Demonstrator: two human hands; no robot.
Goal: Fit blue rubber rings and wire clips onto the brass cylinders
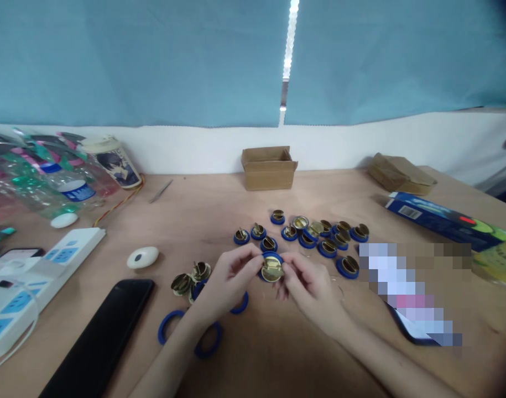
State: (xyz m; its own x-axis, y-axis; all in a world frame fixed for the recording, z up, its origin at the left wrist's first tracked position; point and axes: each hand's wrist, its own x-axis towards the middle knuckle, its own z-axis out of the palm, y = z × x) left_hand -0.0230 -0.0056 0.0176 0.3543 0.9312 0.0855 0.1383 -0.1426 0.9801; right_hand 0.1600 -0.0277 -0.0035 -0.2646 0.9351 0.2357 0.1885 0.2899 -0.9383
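Between both hands, above the table, is a round gold-coloured metal disc [272, 269] with a raised bar, seated in a blue ring. My left hand [230, 279] pinches its left edge with thumb and fingers. My right hand [313, 287] grips the right edge, fingertips close to the bar. Beyond the hands lie several similar gold discs in blue rings [327, 248]. Left of my left hand are a few gold discs without visible rings [180, 283]. Bare blue rings [209, 341] lie near my left forearm, which partly hides them.
A small open cardboard box [269, 178] stands at the back, a brown paper package [400, 172] to its right. Rightward are a blue box [443, 218] and a blurred-out phone [418, 331]. Leftward are a black slab [103, 337], white case [142, 257], power strip [70, 260] and plastic bottles [41, 182].
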